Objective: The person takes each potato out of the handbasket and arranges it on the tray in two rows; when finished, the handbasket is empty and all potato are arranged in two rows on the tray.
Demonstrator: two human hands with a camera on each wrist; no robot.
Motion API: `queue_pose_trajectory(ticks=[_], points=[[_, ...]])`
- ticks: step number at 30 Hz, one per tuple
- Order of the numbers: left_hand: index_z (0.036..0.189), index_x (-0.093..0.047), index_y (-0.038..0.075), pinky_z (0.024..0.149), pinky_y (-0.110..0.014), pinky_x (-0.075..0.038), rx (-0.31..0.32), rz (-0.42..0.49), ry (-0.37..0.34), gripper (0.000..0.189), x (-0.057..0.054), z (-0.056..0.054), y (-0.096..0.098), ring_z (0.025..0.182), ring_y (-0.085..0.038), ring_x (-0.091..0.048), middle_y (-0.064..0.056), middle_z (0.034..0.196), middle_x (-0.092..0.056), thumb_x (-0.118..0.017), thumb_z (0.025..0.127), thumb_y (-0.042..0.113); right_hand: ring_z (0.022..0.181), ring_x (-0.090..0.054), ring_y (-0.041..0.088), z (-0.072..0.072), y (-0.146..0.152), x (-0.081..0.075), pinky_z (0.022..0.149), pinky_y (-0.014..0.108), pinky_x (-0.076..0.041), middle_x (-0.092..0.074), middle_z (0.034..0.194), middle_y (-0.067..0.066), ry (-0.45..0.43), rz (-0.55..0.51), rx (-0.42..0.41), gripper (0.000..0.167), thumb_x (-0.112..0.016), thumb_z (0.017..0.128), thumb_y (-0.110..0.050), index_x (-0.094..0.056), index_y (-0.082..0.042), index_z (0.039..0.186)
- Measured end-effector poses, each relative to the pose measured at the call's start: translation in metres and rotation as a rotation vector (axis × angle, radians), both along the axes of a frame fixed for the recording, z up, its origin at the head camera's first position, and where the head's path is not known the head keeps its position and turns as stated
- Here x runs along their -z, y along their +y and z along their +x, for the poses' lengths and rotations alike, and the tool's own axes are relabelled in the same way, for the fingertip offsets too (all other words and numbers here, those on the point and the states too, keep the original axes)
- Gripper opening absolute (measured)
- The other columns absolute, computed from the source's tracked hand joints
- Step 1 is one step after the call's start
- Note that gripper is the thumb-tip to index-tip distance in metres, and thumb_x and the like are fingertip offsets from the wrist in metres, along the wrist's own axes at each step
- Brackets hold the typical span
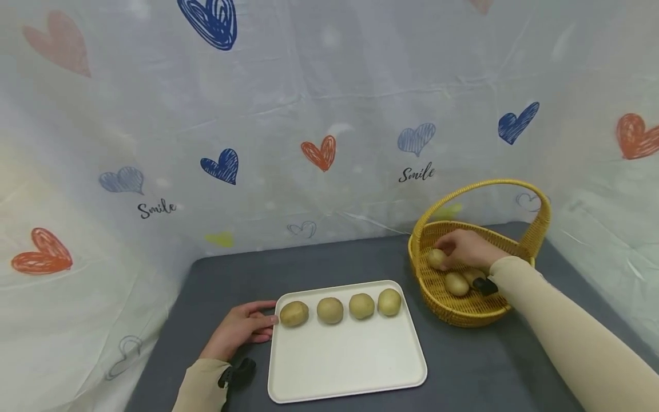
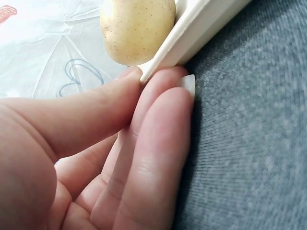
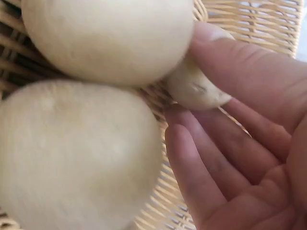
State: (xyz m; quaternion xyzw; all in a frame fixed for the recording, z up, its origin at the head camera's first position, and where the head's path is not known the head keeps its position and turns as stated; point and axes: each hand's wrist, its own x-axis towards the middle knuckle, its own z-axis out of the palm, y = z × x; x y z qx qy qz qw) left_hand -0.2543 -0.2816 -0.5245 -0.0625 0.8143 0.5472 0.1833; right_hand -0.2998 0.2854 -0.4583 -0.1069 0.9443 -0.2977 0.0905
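A white tray [image 1: 346, 360] lies on the table with a row of several potatoes along its far side, among them a potato [image 1: 294, 313] at the left corner. My left hand [image 1: 244, 327] pinches the tray's left rim, thumb on top and fingers against the outer side, as the left wrist view shows. Inside the yellow wicker basket [image 1: 447, 309], my right hand [image 1: 471, 250] has thumb and fingers around a potato [image 3: 196, 88] near the basket's left wall. Two more potatoes lie below that hand, one of them a pale potato [image 1: 456, 284]; the wrist strap partly covers the other.
The basket's tall arched handle [image 1: 484, 182] rises over the right hand. A dark grey cloth [image 1: 226, 280] covers the table. Behind it hangs a white curtain [image 1: 268, 200] printed with hearts, which also runs along both sides.
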Motion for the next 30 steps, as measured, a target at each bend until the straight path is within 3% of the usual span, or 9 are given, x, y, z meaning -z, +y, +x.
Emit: queue_pose_trajectory(ticks=[8,13,22,30], points=[[0.149,-0.065,0.008,0.073,-0.034,-0.068,0.003,0.008,0.012,0.065,0.001,0.003,0.002,0.080,-0.019,-0.079,-0.010,0.096,-0.079,-0.090,0.091,0.026,0.114,-0.071,0.040,0.002,-0.005,0.000,0.100,0.060,-0.058,-0.078,0.122,0.019,0.055,0.049,-0.016,0.046,-0.090,0.088,-0.017,-0.077,0.001,0.128],[0.151,-0.063,0.005,0.074,-0.034,-0.068,0.044,0.028,0.021,0.067,0.003,0.005,0.003,0.081,-0.018,-0.079,-0.008,0.096,-0.079,-0.088,0.093,0.026,0.112,-0.073,0.038,0.014,-0.003,-0.006,0.098,0.058,-0.060,-0.079,0.122,0.019,0.085,0.062,-0.004,0.046,-0.089,0.090,-0.021,-0.077,0.001,0.128],[0.149,-0.065,0.007,0.073,-0.034,-0.068,0.010,0.013,0.028,0.063,0.001,0.003,0.000,0.079,-0.018,-0.078,-0.009,0.097,-0.079,-0.088,0.093,0.023,0.108,-0.074,0.030,0.060,-0.019,-0.039,0.094,0.055,-0.061,-0.080,0.117,0.010,0.147,0.092,0.030,0.052,-0.089,0.090,-0.028,-0.076,-0.003,0.132],[0.146,-0.069,0.010,0.075,-0.034,-0.068,-0.004,0.010,0.038,0.060,0.000,0.002,0.002,0.081,-0.019,-0.079,-0.009,0.099,-0.081,-0.090,0.091,0.026,0.095,-0.076,0.015,0.117,-0.049,-0.050,0.081,0.033,-0.065,-0.080,0.108,-0.001,0.218,-0.013,0.024,0.050,-0.094,0.085,-0.030,-0.079,-0.009,0.129]])
